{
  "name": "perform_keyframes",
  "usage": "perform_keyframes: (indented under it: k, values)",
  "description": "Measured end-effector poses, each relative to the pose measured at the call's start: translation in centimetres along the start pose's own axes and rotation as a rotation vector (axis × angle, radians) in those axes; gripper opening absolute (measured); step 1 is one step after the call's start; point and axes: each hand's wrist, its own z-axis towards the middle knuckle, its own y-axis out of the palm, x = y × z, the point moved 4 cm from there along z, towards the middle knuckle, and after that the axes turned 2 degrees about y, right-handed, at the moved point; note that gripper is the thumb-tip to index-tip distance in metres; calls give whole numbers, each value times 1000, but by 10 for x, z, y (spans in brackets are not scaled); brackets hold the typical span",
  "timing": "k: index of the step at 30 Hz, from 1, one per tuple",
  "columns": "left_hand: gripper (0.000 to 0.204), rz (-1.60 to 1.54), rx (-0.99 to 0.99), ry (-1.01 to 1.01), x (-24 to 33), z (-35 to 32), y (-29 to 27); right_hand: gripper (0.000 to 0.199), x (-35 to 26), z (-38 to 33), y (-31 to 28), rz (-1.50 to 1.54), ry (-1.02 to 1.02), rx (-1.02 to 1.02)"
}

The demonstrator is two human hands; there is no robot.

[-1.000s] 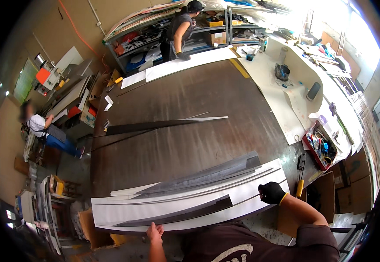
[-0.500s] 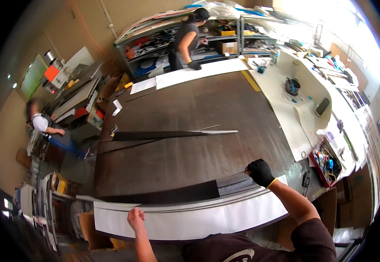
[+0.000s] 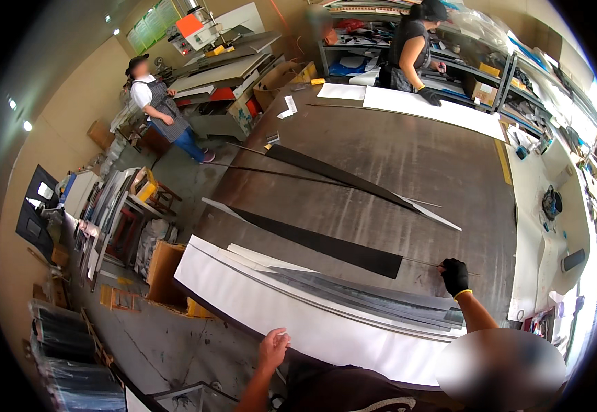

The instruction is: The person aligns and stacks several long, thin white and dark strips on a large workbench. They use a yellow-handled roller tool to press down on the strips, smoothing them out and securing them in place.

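My right hand [image 3: 456, 276], in a black glove with a yellow cuff, is closed around a thin rod [image 3: 420, 262] over the brown table. Just left of it lies a long black strip [image 3: 326, 244] with a pale far-left end. My bare left hand [image 3: 273, 349] hovers by the near edge of a long white sheet [image 3: 271, 302], fingers loosely bent and holding nothing. Along that sheet rest thin pale strips [image 3: 271, 259] and grey, glossy strips [image 3: 374, 299].
A second black strip [image 3: 339, 177] crosses the brown table [image 3: 463, 151]. Beyond it, one person [image 3: 410, 51] touches a white panel [image 3: 429, 110]; another [image 3: 157, 103] stands at left near a machine [image 3: 195, 31]. A cardboard box [image 3: 166, 271] sits below the sheet's left end.
My view has turned left. The black strip now lies apart from the white sheet, farther onto the table. My left hand has drawn back toward the sheet's near edge.
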Motion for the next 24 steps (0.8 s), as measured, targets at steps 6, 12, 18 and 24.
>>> perform_keyframes:
  k: [6,12,18,24]
  values:
    - [32,-27,-34,48,-18,6,15,19,-7,8,28,-84,-14,-50]
    - [35,143,-166,184,4,24,28,23,-85,4,21,192,51,239]
    - [41,-145,-308,190,88,9,107,36,-254,-90,56,1761,544,-477]
    - [38,367,-100,494,134,-13,121,43,-332,-136,42,2435,684,-640]
